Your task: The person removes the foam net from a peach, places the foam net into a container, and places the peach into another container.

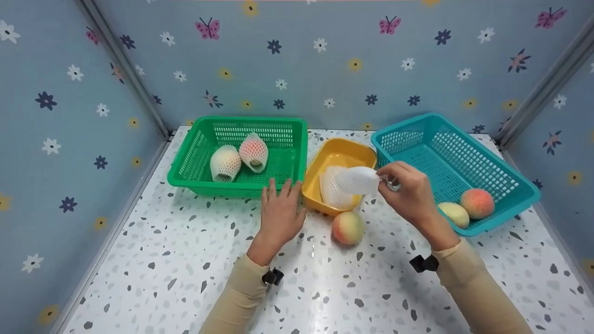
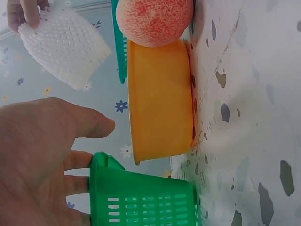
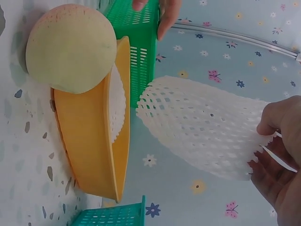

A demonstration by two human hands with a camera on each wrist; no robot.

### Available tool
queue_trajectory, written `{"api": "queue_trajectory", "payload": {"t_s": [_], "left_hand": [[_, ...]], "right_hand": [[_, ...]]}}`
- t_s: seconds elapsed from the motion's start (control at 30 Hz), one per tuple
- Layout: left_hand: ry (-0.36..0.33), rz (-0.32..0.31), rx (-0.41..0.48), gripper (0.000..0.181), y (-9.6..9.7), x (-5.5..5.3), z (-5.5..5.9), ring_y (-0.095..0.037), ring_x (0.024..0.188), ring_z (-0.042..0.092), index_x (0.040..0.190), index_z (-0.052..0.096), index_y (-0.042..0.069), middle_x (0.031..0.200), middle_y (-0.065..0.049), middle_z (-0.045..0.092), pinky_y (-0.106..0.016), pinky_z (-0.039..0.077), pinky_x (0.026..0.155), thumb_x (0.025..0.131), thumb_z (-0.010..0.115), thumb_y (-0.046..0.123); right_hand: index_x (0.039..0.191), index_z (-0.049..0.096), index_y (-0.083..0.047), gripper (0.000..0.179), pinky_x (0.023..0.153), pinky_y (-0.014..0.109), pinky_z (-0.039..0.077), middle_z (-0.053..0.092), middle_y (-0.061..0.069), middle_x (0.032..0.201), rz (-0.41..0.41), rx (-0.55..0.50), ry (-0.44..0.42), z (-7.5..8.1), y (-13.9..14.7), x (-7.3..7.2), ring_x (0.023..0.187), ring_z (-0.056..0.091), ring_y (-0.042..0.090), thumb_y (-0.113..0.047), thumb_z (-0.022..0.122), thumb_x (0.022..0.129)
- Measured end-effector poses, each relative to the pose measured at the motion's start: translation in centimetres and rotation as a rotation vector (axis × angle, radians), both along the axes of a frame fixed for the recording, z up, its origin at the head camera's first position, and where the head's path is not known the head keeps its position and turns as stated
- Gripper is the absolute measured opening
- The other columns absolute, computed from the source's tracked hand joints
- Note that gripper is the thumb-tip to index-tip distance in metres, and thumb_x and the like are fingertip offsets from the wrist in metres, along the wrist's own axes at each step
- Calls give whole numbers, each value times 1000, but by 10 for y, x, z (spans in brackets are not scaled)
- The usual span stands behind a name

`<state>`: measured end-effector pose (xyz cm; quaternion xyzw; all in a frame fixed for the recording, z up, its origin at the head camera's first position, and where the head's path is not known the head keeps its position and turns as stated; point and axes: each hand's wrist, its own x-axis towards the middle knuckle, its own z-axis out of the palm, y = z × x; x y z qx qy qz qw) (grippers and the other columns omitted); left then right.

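Observation:
My right hand (image 1: pixel 408 190) pinches one end of a white foam fruit net (image 1: pixel 359 181), which hangs over the yellow tub (image 1: pixel 341 146). In the right wrist view the net (image 3: pixel 202 127) looks empty, its open mesh end pointing away from the fingers. Another foam net (image 1: pixel 334 197) lies inside the tub. My left hand (image 1: pixel 278 208) rests its straight fingertips on the near rim of the green basket (image 1: pixel 232 188); the left wrist view shows those fingers (image 2: pixel 77 184) against the rim. Just in front of the tub a bare peach (image 1: pixel 348 228) sits on the table.
Two peaches in foam nets, one paler (image 1: pixel 225 162) and one redder (image 1: pixel 254 150), lie in the green basket. A teal basket (image 1: pixel 506 222) at the right contains a yellowish peach (image 1: pixel 455 214) and a red one (image 1: pixel 478 203). Patterned walls (image 1: pixel 297 60) enclose the speckled table (image 1: pixel 325 287).

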<state>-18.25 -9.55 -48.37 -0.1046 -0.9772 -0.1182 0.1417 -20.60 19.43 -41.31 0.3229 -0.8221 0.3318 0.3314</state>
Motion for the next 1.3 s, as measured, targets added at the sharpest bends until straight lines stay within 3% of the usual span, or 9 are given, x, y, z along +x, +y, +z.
{"api": "queue_trajectory", "payload": {"t_s": [0.23, 0.47, 0.67, 0.83, 1.07, 1.3], "left_hand": [[-16, -5, 5, 62, 0, -1, 1, -51, 138, 21, 147, 43, 16, 145, -13, 44, -63, 16, 109, 92, 66, 34], [41, 15, -23, 61, 0, -3, 1, -51, 136, 26, 145, 45, 16, 143, -13, 46, -63, 19, 108, 91, 67, 31], [47, 25, -9, 59, 1, -3, 1, -51, 135, 27, 144, 47, 17, 141, -14, 48, -63, 20, 108, 89, 69, 26], [35, 31, -22, 59, 3, -1, -1, -51, 135, 27, 144, 47, 17, 141, -14, 49, -63, 20, 108, 89, 68, 27], [74, 32, -23, 59, 3, -3, -3, -52, 134, 29, 142, 49, 16, 139, -14, 50, -64, 22, 106, 88, 70, 27], [88, 36, -30, 59, 4, -3, -4, -52, 133, 31, 141, 50, 15, 138, -14, 51, -64, 23, 105, 87, 71, 27]], "right_hand": [[86, 69, -6, 15, 57, 30, 52, 66, 5, 84, -15, 19, -28, 0, 0, -9, 67, 59, 16, 7, 69, 78], [86, 69, -4, 13, 57, 29, 51, 66, 6, 82, -25, 41, -7, 2, -3, -19, 66, 59, 14, 6, 70, 78], [88, 70, -5, 11, 59, 29, 50, 66, 6, 84, -41, 18, -53, 2, -6, -23, 68, 57, 16, 3, 68, 80], [89, 70, -5, 11, 59, 30, 50, 65, 6, 83, -67, 18, -87, -4, -6, -25, 67, 56, 17, 2, 69, 80], [89, 70, -5, 11, 58, 34, 50, 65, 5, 82, -80, 10, -116, -9, -5, -33, 67, 57, 22, 2, 68, 81], [89, 70, -5, 8, 59, 32, 50, 65, 5, 84, -106, 25, -120, -12, -7, -41, 68, 56, 17, 0, 68, 83]]}}
